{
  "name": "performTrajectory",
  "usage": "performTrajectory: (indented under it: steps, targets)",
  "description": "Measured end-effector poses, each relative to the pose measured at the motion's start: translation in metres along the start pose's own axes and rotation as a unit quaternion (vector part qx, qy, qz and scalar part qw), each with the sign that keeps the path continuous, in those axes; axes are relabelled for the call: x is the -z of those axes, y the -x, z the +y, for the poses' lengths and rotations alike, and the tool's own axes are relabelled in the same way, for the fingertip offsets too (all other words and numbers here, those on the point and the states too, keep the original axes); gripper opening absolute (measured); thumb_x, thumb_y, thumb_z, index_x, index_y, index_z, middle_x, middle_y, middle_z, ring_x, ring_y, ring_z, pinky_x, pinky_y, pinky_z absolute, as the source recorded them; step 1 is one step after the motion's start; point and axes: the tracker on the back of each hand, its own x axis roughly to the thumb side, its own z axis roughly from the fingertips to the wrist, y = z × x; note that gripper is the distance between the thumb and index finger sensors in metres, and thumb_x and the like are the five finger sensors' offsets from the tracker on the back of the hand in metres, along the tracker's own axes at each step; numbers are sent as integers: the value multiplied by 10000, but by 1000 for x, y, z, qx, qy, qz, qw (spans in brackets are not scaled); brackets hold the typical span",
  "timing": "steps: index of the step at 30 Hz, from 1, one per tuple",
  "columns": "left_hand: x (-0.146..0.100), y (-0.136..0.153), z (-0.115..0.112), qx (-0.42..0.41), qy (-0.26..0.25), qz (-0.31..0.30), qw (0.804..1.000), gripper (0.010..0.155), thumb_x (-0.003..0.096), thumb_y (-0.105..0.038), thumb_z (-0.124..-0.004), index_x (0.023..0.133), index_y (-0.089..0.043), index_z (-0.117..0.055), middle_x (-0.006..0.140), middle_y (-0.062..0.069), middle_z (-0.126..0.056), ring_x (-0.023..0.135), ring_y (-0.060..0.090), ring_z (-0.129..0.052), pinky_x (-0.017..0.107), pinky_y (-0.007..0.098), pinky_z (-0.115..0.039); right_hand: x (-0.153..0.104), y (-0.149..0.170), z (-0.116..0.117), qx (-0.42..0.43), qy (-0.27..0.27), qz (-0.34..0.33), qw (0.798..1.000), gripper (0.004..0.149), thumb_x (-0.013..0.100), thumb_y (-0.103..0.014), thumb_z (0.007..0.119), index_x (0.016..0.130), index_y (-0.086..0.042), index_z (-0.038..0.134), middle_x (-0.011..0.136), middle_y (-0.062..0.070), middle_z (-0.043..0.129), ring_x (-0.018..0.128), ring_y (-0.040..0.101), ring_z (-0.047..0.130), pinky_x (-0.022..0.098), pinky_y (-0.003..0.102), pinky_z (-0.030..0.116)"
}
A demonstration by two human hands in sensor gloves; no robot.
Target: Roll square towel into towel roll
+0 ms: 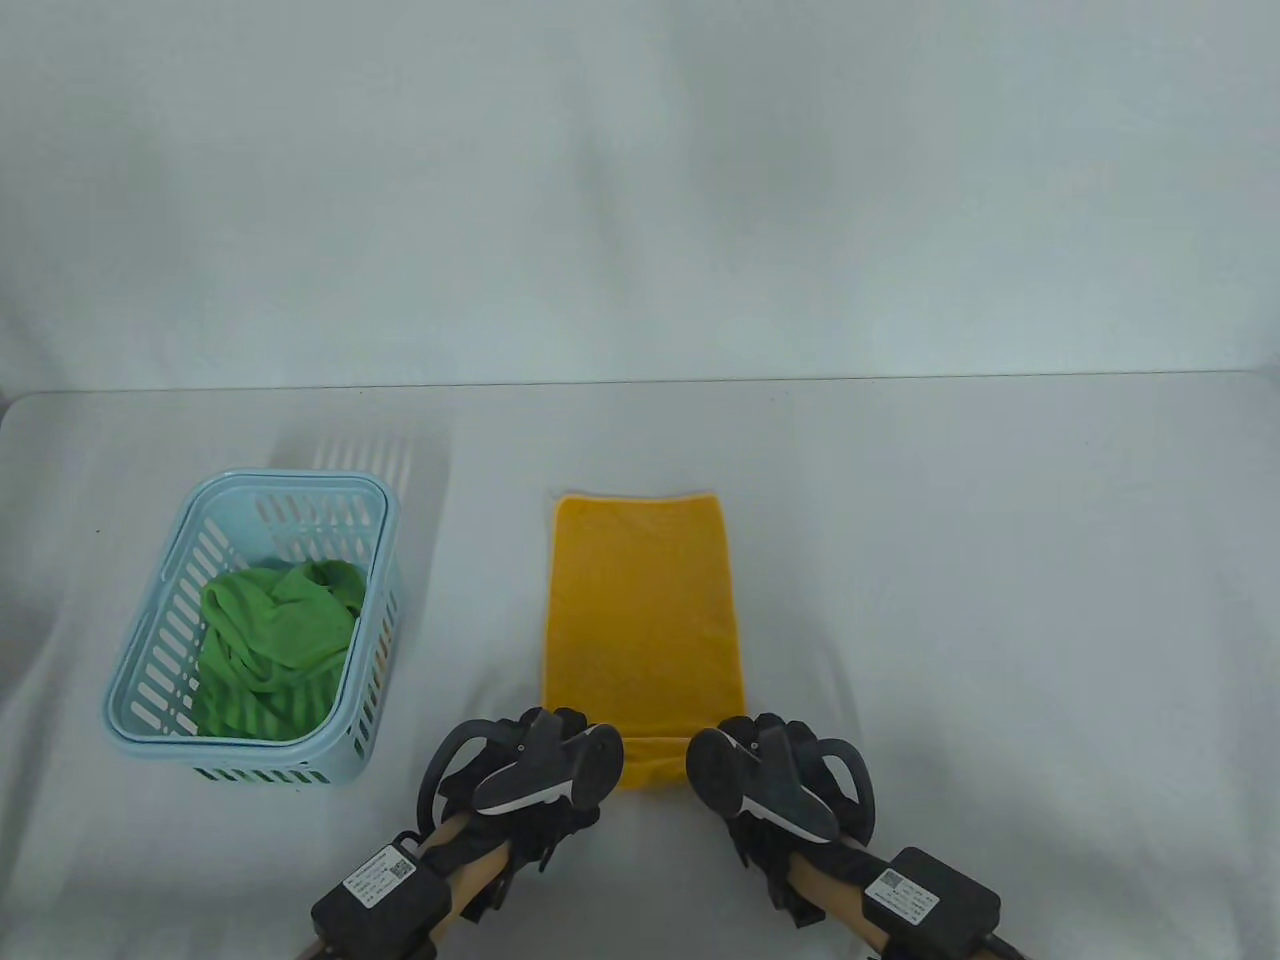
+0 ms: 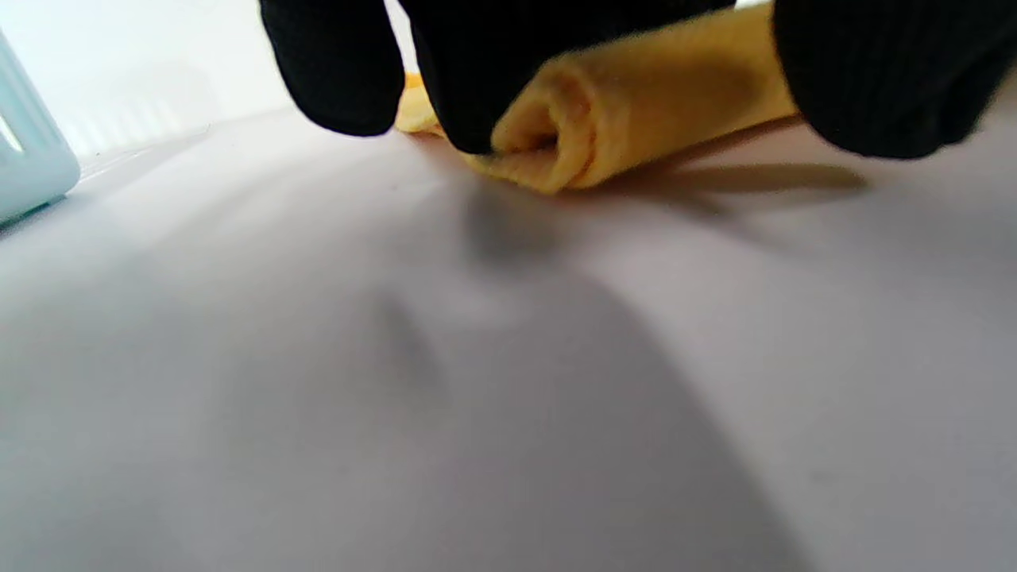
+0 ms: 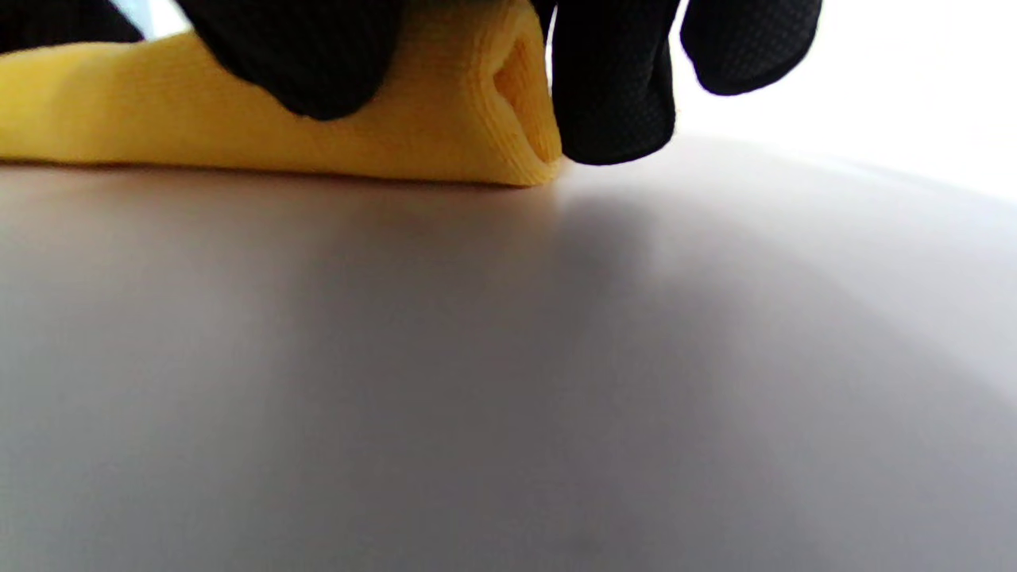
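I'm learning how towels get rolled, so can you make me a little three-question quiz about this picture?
1. True or false: the yellow towel is already rolled all the way up.
2. What lies in the blue basket? A) a green cloth B) a red ball C) nothing
3. Fill in: the left hand and right hand both hold the towel's ____ end, the one nearest the person.

Key: 1. False, only the near end is rolled. 2. A, the green cloth. 3. Rolled.

Even, soft overhead light; table view sharp, both wrist views blurred, with broad grey shadows below
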Motion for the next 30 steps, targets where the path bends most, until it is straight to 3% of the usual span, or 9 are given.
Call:
performTrajectory:
  steps: [5, 8, 17, 22, 30]
  targets:
    - [3, 8, 2, -33, 1, 12, 999, 738, 368, -479, -784, 1023, -379, -458, 1048, -95, -540, 908, 156, -721, 725, 486, -640, 10, 20, -6, 106, -18, 26, 994, 473, 352, -454, 755, 810, -342, 789, 835, -81, 864, 762, 246, 902, 609, 515, 715]
    - [3, 18, 9, -68, -13, 24, 997, 634, 400, -425, -758, 1004, -366, -573, 998, -101, -704, 845, 155, -856, 703, 486, -690, 12, 31, -7, 163, -26, 49, 985, 471, 350, -459, 761, 805, -343, 800, 833, -83, 871, 763, 246, 895, 607, 514, 714]
    - [-2, 37, 13, -162, 21, 8, 987, 546, 376, -452, -777, 914, -358, -758, 936, -92, -845, 800, 197, -939, 668, 499, -730, 13, 38, -11, 193, -92, 13, 977, 474, 346, -479, 762, 797, -346, 818, 813, -60, 913, 745, 267, 903, 595, 529, 715]
    - [-4, 40, 13, -226, 59, 0, 972, 518, 375, -460, -780, 866, -309, -837, 847, -47, -937, 696, 217, -1016, 625, 502, -770, 14, 46, -8, 247, -153, 3, 957, 476, 354, -489, 746, 792, -313, 810, 718, -29, 959, 668, 258, 928, 576, 528, 727]
    - [2, 47, 8, -229, 29, 63, 971, 513, 368, -490, -779, 843, -308, -847, 752, -75, -980, 604, 181, -1049, 600, 475, -797, 22, 59, 0, 299, -128, 63, 944, 536, 332, -536, 739, 805, -290, 793, 659, -24, 971, 560, 254, 941, 496, 493, 755]
